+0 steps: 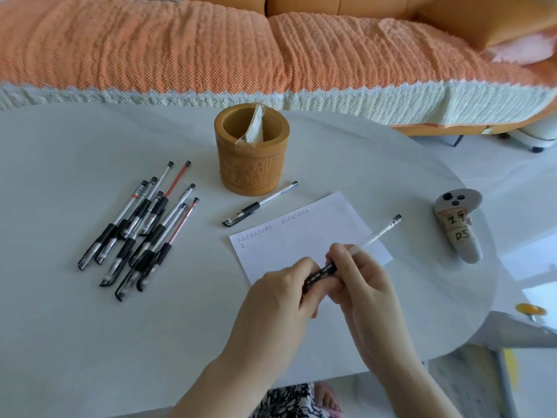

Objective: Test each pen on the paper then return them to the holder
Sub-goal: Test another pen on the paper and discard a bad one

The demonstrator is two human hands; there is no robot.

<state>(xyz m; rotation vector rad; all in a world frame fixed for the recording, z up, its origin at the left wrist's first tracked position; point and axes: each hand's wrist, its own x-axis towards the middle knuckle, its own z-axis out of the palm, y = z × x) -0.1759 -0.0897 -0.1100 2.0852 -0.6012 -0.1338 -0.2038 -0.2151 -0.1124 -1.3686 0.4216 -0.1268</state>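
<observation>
Two hands showing, left hand (280, 294) and right hand (364, 285), both bare. Left forearm (229, 375) and right forearm (401, 369) are uncovered as far as the frame edge, with skin only and no fabric on them. Nails are too small to judge. At the bottom edge is a garment (286, 401) in a black-and-white blotchy print, covering the lap. Just right of it is a foot (325, 395) with bare toes, on pink footwear (333, 413) cut off by the frame; its type is unclear.
</observation>
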